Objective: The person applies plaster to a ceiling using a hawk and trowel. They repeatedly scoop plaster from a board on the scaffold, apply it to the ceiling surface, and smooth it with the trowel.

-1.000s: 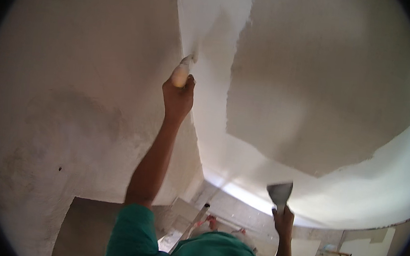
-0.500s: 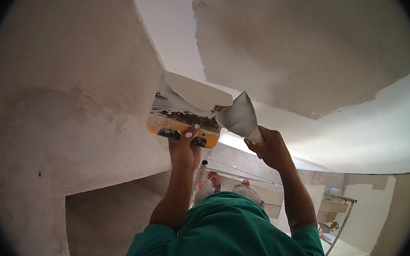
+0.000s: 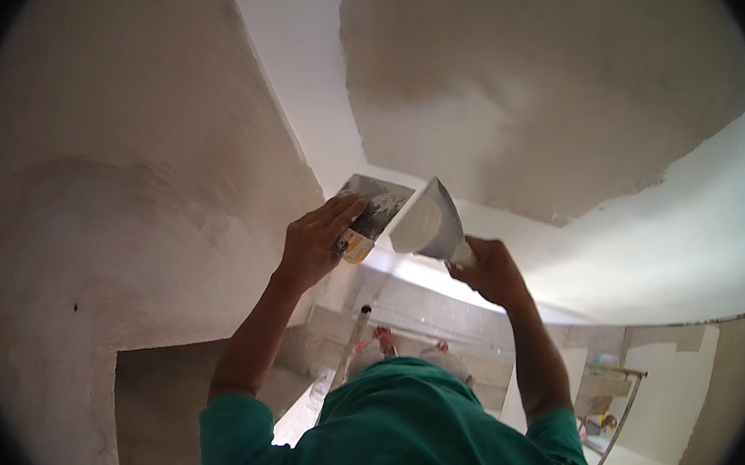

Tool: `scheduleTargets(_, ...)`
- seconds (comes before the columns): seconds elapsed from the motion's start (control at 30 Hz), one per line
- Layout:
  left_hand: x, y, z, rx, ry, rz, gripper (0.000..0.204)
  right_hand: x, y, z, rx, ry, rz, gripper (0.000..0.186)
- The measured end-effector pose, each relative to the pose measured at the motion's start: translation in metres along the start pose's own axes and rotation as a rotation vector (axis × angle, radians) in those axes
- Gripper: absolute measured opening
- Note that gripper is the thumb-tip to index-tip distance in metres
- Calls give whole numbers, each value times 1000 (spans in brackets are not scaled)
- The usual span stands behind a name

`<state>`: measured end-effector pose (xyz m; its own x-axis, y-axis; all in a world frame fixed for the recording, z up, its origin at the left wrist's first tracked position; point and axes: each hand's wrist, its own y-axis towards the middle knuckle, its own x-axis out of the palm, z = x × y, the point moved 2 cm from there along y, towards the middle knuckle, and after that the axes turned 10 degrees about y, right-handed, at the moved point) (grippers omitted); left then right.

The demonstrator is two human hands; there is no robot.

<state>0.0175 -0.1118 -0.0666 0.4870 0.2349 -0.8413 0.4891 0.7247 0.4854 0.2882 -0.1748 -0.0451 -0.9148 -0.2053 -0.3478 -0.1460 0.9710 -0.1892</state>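
A wide, flat, grey metal filling knife [image 3: 382, 201] with an orange-and-black handle [image 3: 356, 248] is sitting just left of a triangular grey metal scraper [image 3: 449, 229], whose face is carrying smooth white paste [image 3: 418, 222]. Their edges are meeting or nearly meeting; how firmly they are pressing, I cannot tell. Working one blade against the other well is probably calling for a steady, shallow tilt, even pressure along the edge and a slow draw, with the paste gathering toward mid-blade, since any paste hanging at a corner is likelier to be dropping.

The person's bare left hand [image 3: 312, 240] is gripping the knife, its fingers lying nearly together across the handle and the base of the blade; its thumb is not clearly showing. The bare right hand [image 3: 490, 271] is curling snugly around the scraper's narrow handle, pinching it near the blade.
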Motion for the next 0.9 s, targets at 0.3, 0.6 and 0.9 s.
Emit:
scheduleTargets(0.3,-228,185,-60,148,438,664,63,6,-36,87,242,279,202,16)
scheduleTargets(0.6,-419,372,-50,288,598,1006,31,19,-82,113,309,229,458,13)
scheduleTargets(0.9,-399,383,-72,22,697,862,29,8,-89,114,271,252,575,12)
